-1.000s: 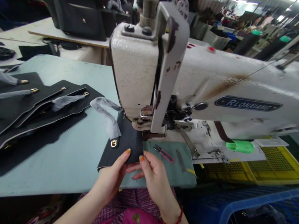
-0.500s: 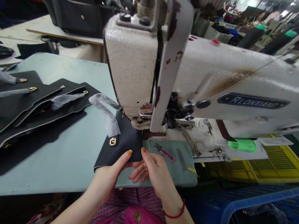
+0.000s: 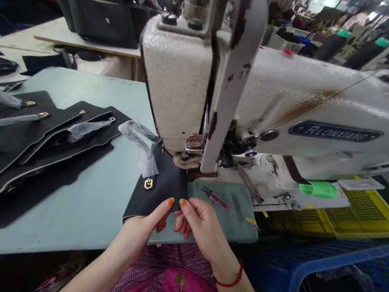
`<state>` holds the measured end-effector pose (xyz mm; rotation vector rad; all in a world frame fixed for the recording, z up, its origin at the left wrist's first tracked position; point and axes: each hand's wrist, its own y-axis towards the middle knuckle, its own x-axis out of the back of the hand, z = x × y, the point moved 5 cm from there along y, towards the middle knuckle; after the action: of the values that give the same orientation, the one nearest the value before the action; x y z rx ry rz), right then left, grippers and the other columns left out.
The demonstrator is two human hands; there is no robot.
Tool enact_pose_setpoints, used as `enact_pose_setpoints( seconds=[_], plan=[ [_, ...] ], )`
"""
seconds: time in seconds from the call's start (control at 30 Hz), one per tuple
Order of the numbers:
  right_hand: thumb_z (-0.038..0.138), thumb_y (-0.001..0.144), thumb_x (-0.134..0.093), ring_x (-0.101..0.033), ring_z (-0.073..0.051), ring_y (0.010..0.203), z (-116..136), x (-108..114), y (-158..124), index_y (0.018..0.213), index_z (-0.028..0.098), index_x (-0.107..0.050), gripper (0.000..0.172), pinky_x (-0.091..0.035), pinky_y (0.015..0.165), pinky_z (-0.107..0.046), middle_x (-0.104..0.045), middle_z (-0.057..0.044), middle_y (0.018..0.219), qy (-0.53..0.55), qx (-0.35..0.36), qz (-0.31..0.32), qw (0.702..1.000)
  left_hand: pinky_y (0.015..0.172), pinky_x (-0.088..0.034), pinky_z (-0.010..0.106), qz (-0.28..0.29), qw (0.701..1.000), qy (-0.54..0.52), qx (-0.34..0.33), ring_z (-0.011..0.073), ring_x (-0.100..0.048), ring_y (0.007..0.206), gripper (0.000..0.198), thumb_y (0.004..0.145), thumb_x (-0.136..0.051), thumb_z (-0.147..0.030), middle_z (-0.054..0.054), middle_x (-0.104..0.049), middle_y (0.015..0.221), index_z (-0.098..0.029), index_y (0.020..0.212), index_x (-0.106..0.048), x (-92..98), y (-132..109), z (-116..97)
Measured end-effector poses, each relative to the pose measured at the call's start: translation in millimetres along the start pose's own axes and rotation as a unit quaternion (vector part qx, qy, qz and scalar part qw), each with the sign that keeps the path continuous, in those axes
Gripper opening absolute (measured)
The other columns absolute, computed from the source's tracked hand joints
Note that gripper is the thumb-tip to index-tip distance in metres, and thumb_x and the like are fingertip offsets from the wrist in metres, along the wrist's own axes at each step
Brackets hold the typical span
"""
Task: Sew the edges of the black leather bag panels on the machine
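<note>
A black leather panel (image 3: pixel 169 179) lies under the head of the sewing machine (image 3: pixel 176 75), its far part hidden there. It carries a gold buckle (image 3: pixel 149 184) and a strap wrapped in clear plastic (image 3: pixel 139 145). My left hand (image 3: pixel 150 220) is closed on the panel's near edge, thumb on top and fingers mostly hidden beneath. At the near right corner of the panel, my right hand (image 3: pixel 202 225) pinches the edge between thumb and curled fingers. Both thumb tips almost meet. To the right of the panel lie pink-handled thread snips (image 3: pixel 216 198) on the pale green tabletop (image 3: pixel 97 209).
Several similar black panels (image 3: pixel 68 161) with gold fittings are piled on the left. A blue crate (image 3: pixel 297 278) with black pieces stands at lower right, near a yellow crate (image 3: pixel 371 211). Black bags (image 3: pixel 100 19) sit on a table behind.
My right hand's fingers have curled in, and its thumb has moved slightly left and down toward the left thumb. The panel stays under the machine head. The view has shifted a little.
</note>
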<state>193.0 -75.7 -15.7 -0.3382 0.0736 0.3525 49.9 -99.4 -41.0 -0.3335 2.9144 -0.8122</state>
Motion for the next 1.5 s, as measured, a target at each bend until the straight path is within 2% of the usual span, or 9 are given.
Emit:
enact_pose_setpoints(
  seconds=[0.13, 0.23, 0.33, 0.47, 0.6, 1.1, 1.17, 1.27, 1.5],
  plan=[
    [0.054, 0.090, -0.055, -0.049, -0.007, 0.047, 6.0, 3.4, -4.2, 0.067, 0.015, -0.054, 0.045, -0.040, 0.046, -0.017, -0.059, 0.000, 0.059, -0.009, 0.015, -0.019, 1.000, 0.051, -0.038, 0.025, -0.012, 1.000, 0.016, 0.014, 0.0121, -0.044, 0.051, 0.048, 0.064, -0.076, -0.059, -0.001, -0.050, 0.052, -0.015, 0.052, -0.060, 2.2, -0.7, -0.2],
    [0.050, 0.090, -0.055, -0.049, -0.006, 0.047, 10.9, 3.7, -6.8, 0.066, 0.016, -0.052, 0.043, -0.039, 0.047, -0.017, -0.059, 0.001, 0.057, -0.018, 0.016, -0.031, 0.999, 0.055, -0.043, 0.025, -0.022, 0.999, 0.037, -0.009, 0.0145, -0.051, 0.057, 0.043, 0.065, -0.078, -0.056, 0.002, -0.061, 0.060, -0.014, 0.062, -0.068, 3.5, -2.9, -7.9],
    [0.050, 0.090, -0.055, -0.050, -0.007, 0.047, 12.7, 2.6, -7.6, 0.066, 0.016, -0.053, 0.042, -0.040, 0.048, -0.017, -0.060, 0.000, 0.057, -0.015, 0.015, -0.033, 0.999, 0.065, -0.049, 0.027, -0.020, 0.997, 0.065, -0.024, 0.0200, -0.062, 0.070, 0.042, 0.066, -0.077, -0.055, 0.008, -0.072, 0.077, -0.014, 0.075, -0.075, 4.4, -4.3, -14.1],
    [0.049, 0.090, -0.056, -0.050, -0.007, 0.046, 8.5, 2.3, -5.0, 0.067, 0.015, -0.054, 0.041, -0.040, 0.048, -0.017, -0.060, 0.000, 0.056, 0.000, 0.010, -0.032, 0.999, 0.079, -0.052, 0.031, -0.032, 0.996, 0.083, -0.015, 0.0260, -0.067, 0.088, 0.046, 0.066, -0.077, -0.055, 0.011, -0.075, 0.094, -0.014, 0.087, -0.078, 5.9, -2.9, -15.0],
    [0.047, 0.089, -0.057, -0.049, -0.007, 0.045, 5.9, 3.6, 2.1, 0.068, 0.015, -0.055, 0.039, -0.040, 0.047, -0.017, -0.059, 0.001, 0.055, 0.012, 0.016, -0.039, 0.999, 0.079, -0.054, 0.033, -0.034, 0.994, 0.099, -0.013, 0.0270, -0.068, 0.089, 0.049, 0.067, -0.074, -0.058, 0.011, -0.075, 0.093, -0.013, 0.088, -0.077, 5.2, 2.9, -16.3],
    [0.043, 0.089, -0.055, -0.053, -0.008, 0.046, 15.2, 4.8, 39.6, 0.074, 0.013, -0.062, 0.034, -0.041, 0.046, -0.018, -0.062, 0.000, 0.056, 0.032, 0.039, -0.044, 0.998, 0.076, -0.052, 0.033, 0.013, 0.986, 0.137, -0.096, 0.0273, -0.066, 0.095, 0.051, 0.074, -0.067, -0.057, 0.012, -0.073, 0.105, -0.014, 0.100, -0.073, 2.1, 40.2, -44.1],
    [0.043, 0.089, -0.055, -0.052, -0.008, 0.046, 16.2, 4.3, 43.5, 0.075, 0.013, -0.063, 0.034, -0.041, 0.046, -0.017, -0.062, 0.000, 0.055, 0.037, 0.040, -0.046, 0.997, 0.075, -0.052, 0.033, 0.004, 0.984, 0.142, -0.104, 0.0271, -0.066, 0.094, 0.052, 0.073, -0.068, -0.057, 0.012, -0.073, 0.105, -0.013, 0.100, -0.073, 3.9, 44.7, -48.2],
    [0.043, 0.089, -0.054, -0.053, -0.008, 0.045, 17.5, 4.0, 46.6, 0.080, 0.013, -0.065, 0.034, -0.040, 0.045, -0.017, -0.063, 0.000, 0.056, 0.042, 0.044, -0.055, 0.997, 0.073, -0.053, 0.034, -0.030, 0.982, 0.170, -0.077, 0.0281, -0.066, 0.089, 0.055, 0.067, -0.071, -0.061, 0.013, -0.075, 0.097, -0.012, 0.091, -0.075, 8.8, 51.1, -51.9],
    [0.047, 0.090, -0.052, -0.053, -0.008, 0.045, 11.1, -0.4, 40.8, 0.089, 0.012, -0.066, 0.037, -0.039, 0.045, -0.018, -0.067, -0.002, 0.060, 0.058, 0.022, -0.047, 0.997, 0.083, -0.052, 0.039, -0.045, 0.978, 0.186, -0.080, 0.0292, -0.067, 0.090, 0.048, 0.065, -0.071, -0.061, 0.012, -0.075, 0.089, -0.016, 0.082, -0.075, 8.8, 59.4, -64.9]
  ],
)
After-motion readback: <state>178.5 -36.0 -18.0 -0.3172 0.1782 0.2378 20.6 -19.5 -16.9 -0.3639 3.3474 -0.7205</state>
